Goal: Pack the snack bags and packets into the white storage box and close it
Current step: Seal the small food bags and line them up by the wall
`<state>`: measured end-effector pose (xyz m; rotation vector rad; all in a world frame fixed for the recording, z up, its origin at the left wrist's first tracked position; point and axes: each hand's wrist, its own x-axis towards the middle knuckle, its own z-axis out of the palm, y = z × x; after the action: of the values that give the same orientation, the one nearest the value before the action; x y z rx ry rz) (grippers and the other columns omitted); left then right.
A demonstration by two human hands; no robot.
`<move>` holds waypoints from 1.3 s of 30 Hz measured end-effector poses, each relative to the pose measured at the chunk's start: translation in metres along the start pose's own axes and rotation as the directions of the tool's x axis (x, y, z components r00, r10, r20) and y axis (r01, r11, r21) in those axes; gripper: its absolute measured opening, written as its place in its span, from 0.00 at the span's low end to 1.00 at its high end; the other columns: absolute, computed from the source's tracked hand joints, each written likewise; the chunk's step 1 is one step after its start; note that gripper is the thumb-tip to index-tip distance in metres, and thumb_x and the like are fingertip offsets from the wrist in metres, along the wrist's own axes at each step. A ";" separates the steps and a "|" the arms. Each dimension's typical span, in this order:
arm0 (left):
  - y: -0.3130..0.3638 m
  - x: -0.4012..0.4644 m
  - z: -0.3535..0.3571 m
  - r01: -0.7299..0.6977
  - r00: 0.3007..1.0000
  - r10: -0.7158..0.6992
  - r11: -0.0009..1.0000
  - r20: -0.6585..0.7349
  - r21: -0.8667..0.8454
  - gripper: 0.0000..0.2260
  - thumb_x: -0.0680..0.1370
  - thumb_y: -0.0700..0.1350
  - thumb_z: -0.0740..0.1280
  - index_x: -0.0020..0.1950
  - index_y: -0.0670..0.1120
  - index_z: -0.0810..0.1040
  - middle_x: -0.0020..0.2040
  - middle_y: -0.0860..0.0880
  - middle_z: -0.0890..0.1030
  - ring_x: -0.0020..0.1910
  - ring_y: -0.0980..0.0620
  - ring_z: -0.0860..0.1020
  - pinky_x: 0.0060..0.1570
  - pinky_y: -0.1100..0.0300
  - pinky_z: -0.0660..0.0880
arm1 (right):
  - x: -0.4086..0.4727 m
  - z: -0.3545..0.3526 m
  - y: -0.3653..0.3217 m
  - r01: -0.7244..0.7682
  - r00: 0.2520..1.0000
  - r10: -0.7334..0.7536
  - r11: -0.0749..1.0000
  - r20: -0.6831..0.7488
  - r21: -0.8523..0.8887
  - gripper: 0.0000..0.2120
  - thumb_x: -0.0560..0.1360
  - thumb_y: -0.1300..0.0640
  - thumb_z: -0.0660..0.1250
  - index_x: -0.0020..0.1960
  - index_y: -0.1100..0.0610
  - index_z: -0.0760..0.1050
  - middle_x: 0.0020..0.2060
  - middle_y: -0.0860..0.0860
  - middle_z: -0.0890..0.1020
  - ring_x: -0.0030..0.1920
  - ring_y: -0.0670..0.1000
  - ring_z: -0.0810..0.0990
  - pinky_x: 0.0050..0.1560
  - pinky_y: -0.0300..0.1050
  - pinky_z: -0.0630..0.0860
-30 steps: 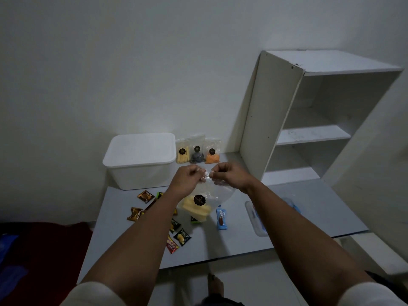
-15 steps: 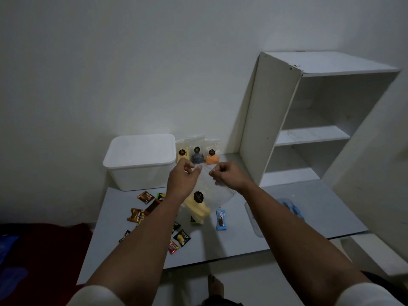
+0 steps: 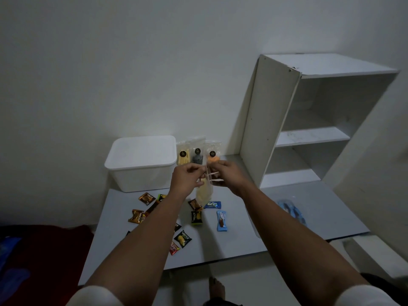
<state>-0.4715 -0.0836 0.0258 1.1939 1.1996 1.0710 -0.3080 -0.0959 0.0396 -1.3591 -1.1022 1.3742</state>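
Both hands hold one clear snack bag up in the air over the middle of the table: the left hand pinches its top from one side and the right hand pinches it from the other. The bag hangs long-way down, with the yellow snack at the bottom. The white storage box sits at the back left corner of the table, just past the left hand, so that hand is nearer, and its lid looks to be still on.
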 end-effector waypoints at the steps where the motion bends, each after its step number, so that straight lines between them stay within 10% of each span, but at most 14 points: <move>1: 0.000 0.000 0.000 0.007 1.000 -0.007 1.000 -0.004 -0.014 0.04 0.79 0.40 0.71 0.51 0.41 0.85 0.47 0.43 0.87 0.49 0.47 0.86 0.49 0.49 0.84 | -0.001 0.000 0.000 0.005 1.000 -0.005 1.000 0.004 0.000 0.08 0.80 0.53 0.68 0.48 0.55 0.84 0.44 0.54 0.86 0.44 0.51 0.84 0.48 0.48 0.81; 11: 0.010 -0.002 0.003 0.065 0.997 -0.067 0.996 -0.025 -0.060 0.08 0.79 0.44 0.72 0.47 0.39 0.83 0.43 0.42 0.86 0.44 0.48 0.86 0.44 0.50 0.85 | 0.000 0.000 -0.005 0.064 0.997 -0.060 0.991 0.041 -0.118 0.08 0.77 0.56 0.74 0.52 0.61 0.84 0.47 0.58 0.87 0.45 0.50 0.86 0.51 0.48 0.81; 33: 0.018 -0.005 -0.006 -0.140 0.990 0.141 0.900 0.028 0.414 0.07 0.83 0.43 0.64 0.47 0.41 0.75 0.44 0.42 0.82 0.41 0.45 0.85 0.38 0.50 0.85 | -0.003 0.020 -0.007 0.093 0.994 -0.100 0.988 -0.051 -0.124 0.01 0.76 0.66 0.71 0.45 0.62 0.81 0.41 0.59 0.84 0.40 0.52 0.84 0.46 0.48 0.84; 39: 0.016 -0.007 -0.003 0.030 0.996 -0.055 0.954 0.074 0.299 0.09 0.82 0.43 0.65 0.44 0.41 0.73 0.38 0.41 0.83 0.35 0.46 0.85 0.39 0.50 0.85 | -0.003 0.017 -0.002 0.125 0.986 -0.139 0.981 -0.088 -0.147 0.06 0.76 0.69 0.69 0.41 0.62 0.80 0.34 0.57 0.81 0.35 0.50 0.81 0.48 0.51 0.83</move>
<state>-0.4745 -0.0890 0.0430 1.4219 1.3492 0.8191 -0.3254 -0.0987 0.0423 -1.4116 -1.2201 1.1403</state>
